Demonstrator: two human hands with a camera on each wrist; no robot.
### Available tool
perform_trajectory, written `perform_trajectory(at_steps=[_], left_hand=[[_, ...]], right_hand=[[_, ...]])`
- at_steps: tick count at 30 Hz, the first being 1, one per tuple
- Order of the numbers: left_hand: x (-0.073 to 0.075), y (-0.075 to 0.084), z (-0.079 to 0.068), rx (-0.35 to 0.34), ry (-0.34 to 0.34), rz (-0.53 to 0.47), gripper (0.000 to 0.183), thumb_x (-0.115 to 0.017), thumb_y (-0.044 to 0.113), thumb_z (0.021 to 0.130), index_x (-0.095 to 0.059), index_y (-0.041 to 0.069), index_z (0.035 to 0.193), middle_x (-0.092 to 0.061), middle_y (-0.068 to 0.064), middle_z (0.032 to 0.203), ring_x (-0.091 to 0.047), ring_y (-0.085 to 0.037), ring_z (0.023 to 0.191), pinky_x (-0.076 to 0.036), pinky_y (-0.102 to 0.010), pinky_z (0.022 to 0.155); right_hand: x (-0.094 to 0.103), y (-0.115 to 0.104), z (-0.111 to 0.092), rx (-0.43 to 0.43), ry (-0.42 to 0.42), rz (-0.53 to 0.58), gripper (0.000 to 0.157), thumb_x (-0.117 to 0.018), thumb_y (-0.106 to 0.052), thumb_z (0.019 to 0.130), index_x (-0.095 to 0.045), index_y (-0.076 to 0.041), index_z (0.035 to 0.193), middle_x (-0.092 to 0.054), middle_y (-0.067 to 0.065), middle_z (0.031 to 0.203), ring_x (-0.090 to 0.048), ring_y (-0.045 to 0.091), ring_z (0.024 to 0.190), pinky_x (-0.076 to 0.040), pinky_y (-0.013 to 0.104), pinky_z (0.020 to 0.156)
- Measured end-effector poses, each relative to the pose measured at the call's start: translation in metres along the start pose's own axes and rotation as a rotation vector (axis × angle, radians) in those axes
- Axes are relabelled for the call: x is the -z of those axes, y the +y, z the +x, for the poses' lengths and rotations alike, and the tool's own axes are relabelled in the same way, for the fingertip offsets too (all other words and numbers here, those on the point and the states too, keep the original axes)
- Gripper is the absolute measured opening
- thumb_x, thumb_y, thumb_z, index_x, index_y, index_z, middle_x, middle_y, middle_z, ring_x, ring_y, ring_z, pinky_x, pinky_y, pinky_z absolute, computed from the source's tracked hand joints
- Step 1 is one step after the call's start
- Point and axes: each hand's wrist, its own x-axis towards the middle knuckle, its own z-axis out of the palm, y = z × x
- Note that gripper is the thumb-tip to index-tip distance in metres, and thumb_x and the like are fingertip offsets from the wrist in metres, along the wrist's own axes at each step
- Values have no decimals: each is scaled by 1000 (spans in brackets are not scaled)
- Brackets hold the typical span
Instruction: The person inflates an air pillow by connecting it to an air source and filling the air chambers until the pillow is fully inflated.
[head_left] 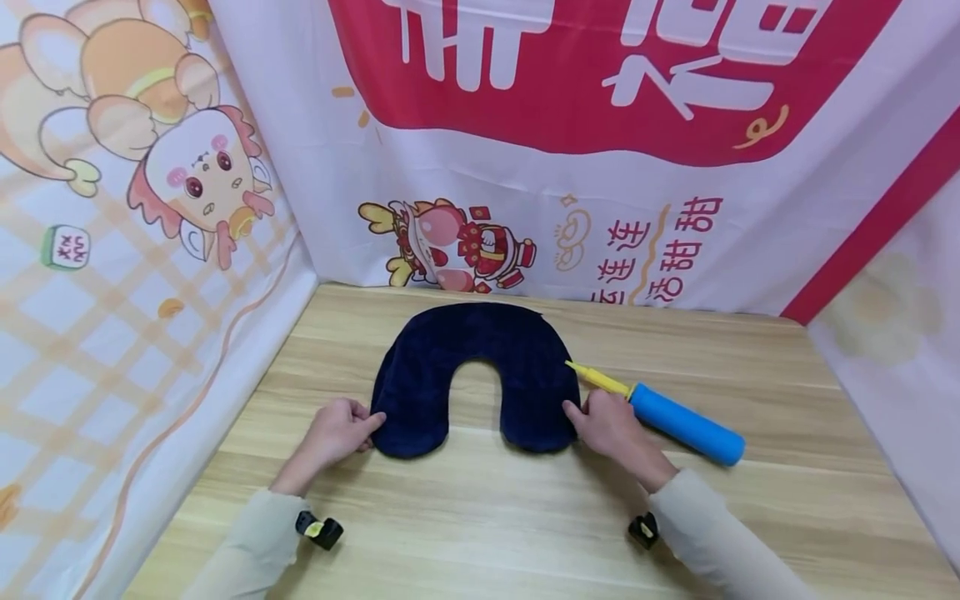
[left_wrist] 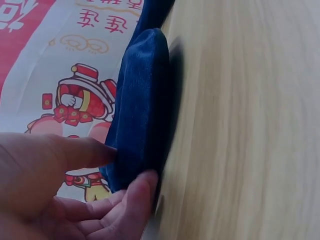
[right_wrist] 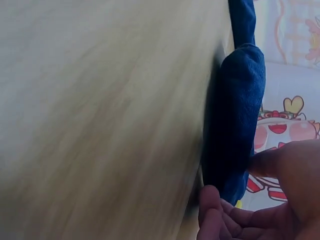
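Note:
A dark blue, U-shaped neck pillow [head_left: 480,329] lies on the wooden table with its opening toward the person. At its left end, my left hand [head_left: 341,429] pinches the outer edge between thumb and fingers. My right hand [head_left: 611,423] pinches the outer edge at the other end. Both wrist views show the thumb on top of the soft fabric and the fingers at its underside. Just beyond the right hand lies a hand pump with a blue barrel [head_left: 686,423] and a yellow nozzle [head_left: 600,379], whose tip reaches the pillow's right side.
The wooden table [head_left: 465,517] ends at a printed cloth backdrop [head_left: 300,167] behind the pillow. Cloth also hangs along the left side and the right side [head_left: 892,333]. A small black device [head_left: 318,530] sits at the left wrist, another [head_left: 643,530] at the right.

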Motion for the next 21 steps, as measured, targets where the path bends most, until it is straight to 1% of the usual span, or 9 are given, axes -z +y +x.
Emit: perform_trajectory(at_steps=[1,3,6,8,12,15,17,18,21], left_hand=[[-2,1,0,2,-1,-15,27,-72,26,99,-68,-1,96,-73,-2,66,-69,-12,58,-53,-25,58],[-4,1,1,14,-6,-50,24,-73,21,99,-66,-1,97,-73,-3,67,-69,-12,58,-54,-25,57],[-6,-1,-2,31,-22,-96,21,-73,17,99,-63,-2,96,-73,-4,68,-69,-12,58,-56,-25,57],[-7,-2,-4,36,-30,-118,20,-73,15,98,-63,-2,94,-74,-5,69,-69,-12,59,-57,-25,57],[-5,-4,-11,36,-36,-135,18,-73,14,98,-64,-2,93,-73,-4,70,-69,-12,60,-58,-26,58],[0,-7,-16,32,-33,-135,18,-73,14,98,-64,-2,94,-73,-3,73,-69,-12,61,-59,-26,59],[5,-10,-18,21,-28,-130,18,-74,14,98,-64,-2,96,-73,-4,76,-69,-13,63,-60,-27,60],[8,-12,-18,15,-25,-128,19,-74,14,97,-64,-2,96,-73,-4,78,-69,-13,64,-60,-28,61],[20,-18,-13,-20,-9,-96,22,-76,16,97,-65,-4,99,-73,-6,80,-68,-14,64,-58,-28,59]], right_hand=[[-5,6,5,19,15,0,61,-63,-39,104,-47,-18,48,-37,-9,43,-39,14,40,-34,30,44],[-7,8,9,30,25,6,61,-64,-38,102,-46,-18,48,-37,-9,43,-42,15,40,-37,31,44],[-11,12,14,47,13,28,59,-65,-39,101,-50,-18,47,-42,-8,42,-46,14,41,-38,31,43],[-7,6,11,27,-14,51,58,-67,-36,100,-52,-16,48,-44,-7,43,-49,15,42,-39,30,44],[-11,9,13,17,-50,49,56,-69,-37,99,-51,-17,50,-43,-7,45,-48,15,43,-39,30,45],[-21,19,13,54,-41,23,56,-71,-41,97,-49,-21,50,-40,-12,45,-46,11,44,-38,28,45],[-19,12,3,62,-47,20,56,-73,-38,97,-49,-20,50,-39,-12,45,-44,11,43,-36,27,45],[-22,12,0,72,-47,0,57,-73,-40,97,-49,-21,48,-40,-13,44,-43,8,41,-36,26,44],[-19,-7,-23,71,-98,10,55,-72,-33,100,-54,-16,50,-45,-10,43,-42,8,41,-34,25,43]])
